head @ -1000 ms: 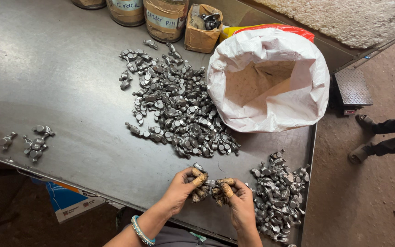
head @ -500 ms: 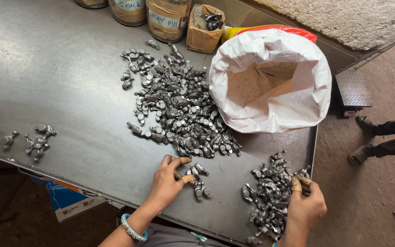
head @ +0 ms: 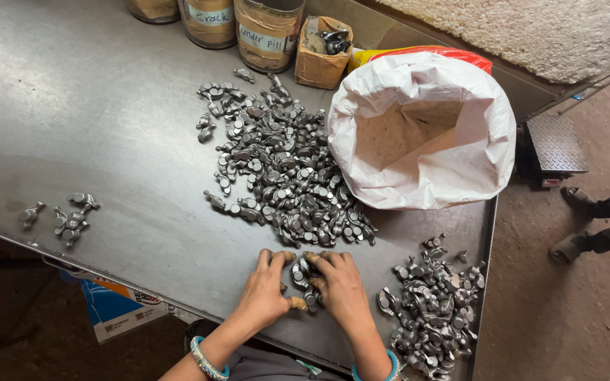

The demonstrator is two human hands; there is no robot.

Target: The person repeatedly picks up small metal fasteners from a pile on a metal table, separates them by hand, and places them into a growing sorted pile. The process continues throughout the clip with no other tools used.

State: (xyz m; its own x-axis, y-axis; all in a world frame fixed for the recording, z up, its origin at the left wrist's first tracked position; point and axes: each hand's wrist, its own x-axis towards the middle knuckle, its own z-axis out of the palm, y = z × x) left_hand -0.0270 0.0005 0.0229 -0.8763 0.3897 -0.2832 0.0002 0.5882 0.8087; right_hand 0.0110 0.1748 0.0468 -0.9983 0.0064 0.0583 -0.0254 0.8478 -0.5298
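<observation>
A grey metal table [head: 93, 106] fills most of the frame above a dirt floor. At lower centre, the left hand [head: 266, 289] and right hand [head: 340, 286] lie palm down, fingers loosely curled over a small cluster of metal parts [head: 303, 275], touching them without a closed grasp. A large pile of parts [head: 277, 169] sits just above, a smaller pile [head: 432, 303] at lower right, and an open white sack [head: 425, 127] at upper right.
</observation>
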